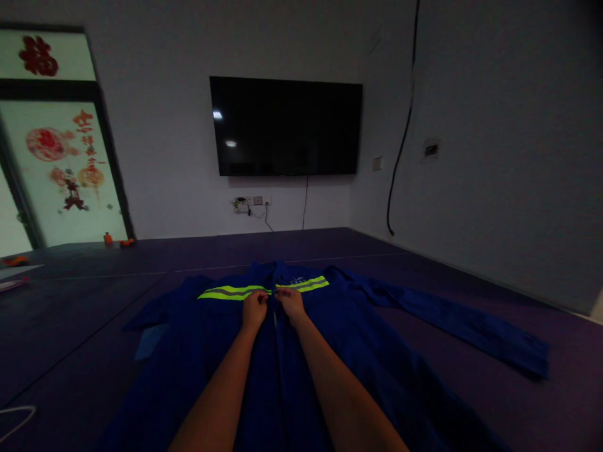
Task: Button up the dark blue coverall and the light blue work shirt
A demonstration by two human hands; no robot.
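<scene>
A blue work jacket [348,326] with yellow-green and grey reflective strips lies spread on the purple floor mat, front side up. Its right-hand sleeve stretches out to the right, while the left-hand one looks folded in. At the chest, my left hand [255,306] pinches the edge of the front opening beside the left strip. Opposite it, my right hand [289,301] has its fingers closed on the other front edge. The two hands are close together over the opening. Small details between the fingertips are too dark to make out.
The purple mat [471,276] reaches to the walls. A black television [287,129] hangs ahead, with sockets and cables below. A dark cable [402,144] dangles at the right wall. Orange toys [126,242] lie near the door [61,169]; a white cord [21,411] is at lower left.
</scene>
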